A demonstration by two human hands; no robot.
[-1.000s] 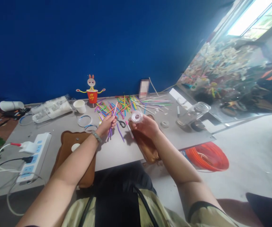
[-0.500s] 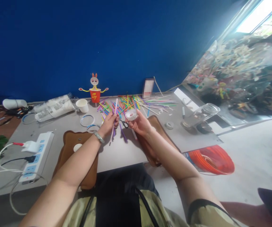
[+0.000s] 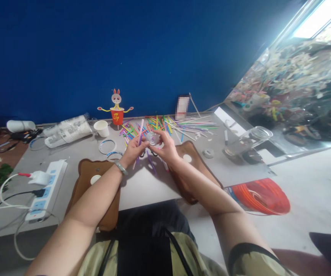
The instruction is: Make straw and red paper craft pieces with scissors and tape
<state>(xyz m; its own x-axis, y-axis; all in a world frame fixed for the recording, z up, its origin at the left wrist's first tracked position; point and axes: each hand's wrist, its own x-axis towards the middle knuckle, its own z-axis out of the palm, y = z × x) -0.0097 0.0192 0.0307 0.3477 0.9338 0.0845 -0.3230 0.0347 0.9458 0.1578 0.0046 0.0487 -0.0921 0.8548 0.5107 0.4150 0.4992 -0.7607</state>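
Note:
My left hand (image 3: 135,150) is closed on slim drinking straws (image 3: 141,130), pink and purple, held nearly upright. Close beside it, my right hand (image 3: 167,146) grips a roll of clear tape (image 3: 152,138) between thumb and fingers. The two hands almost meet, and I cannot tell whether the tape touches the straws. Under them, the dark handles of scissors (image 3: 153,153) show in part, near a purple straw (image 3: 150,163) on the table. Behind the hands lies a pile of coloured straws (image 3: 159,123), partly hidden by them.
A red paper cup figure (image 3: 117,115) with a rabbit head stands at the back, near a white paper cup (image 3: 101,128). Stacked cups (image 3: 69,130) lie left, above a power strip (image 3: 46,191). At right are another tape roll (image 3: 208,153) and a clear pitcher (image 3: 248,140).
My right hand has brought the tape roll left, closer to the straws, and tilted it. My left hand stays nearly in place. The view has shifted slightly.

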